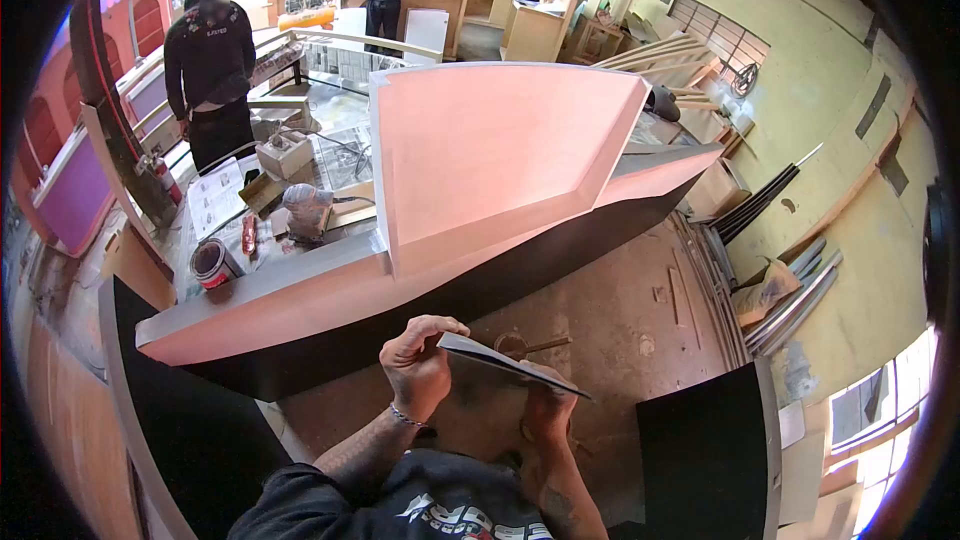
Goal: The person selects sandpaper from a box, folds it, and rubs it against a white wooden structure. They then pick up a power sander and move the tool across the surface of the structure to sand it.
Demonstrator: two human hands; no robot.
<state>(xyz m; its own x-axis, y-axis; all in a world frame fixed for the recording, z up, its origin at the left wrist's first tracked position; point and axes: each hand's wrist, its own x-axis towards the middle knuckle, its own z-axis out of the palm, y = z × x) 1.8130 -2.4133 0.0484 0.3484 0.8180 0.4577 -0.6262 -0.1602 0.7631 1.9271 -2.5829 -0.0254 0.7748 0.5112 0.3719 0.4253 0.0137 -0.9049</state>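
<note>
A thin grey sheet (497, 358) is held up in front of my chest, seen almost edge-on. My left hand (416, 368) grips its left end, fingers curled and thumb near the edge. At the other end, my right hand (550, 405) is closed on the sheet from below, its fingers partly hidden by it. Beyond my hands rises a pale pink curved panel (500, 150) with a raised rim. It stands on a long pink and black counter-like piece (330, 305). My hands are apart from both.
An open can (213, 265) and a power sander (307, 210) sit left of the panel. Black curved pieces (700, 440) flank me. Metal tubes (800, 305) lean by the right wall. A person in dark clothing (210, 65) stands at left; two other people are farther back.
</note>
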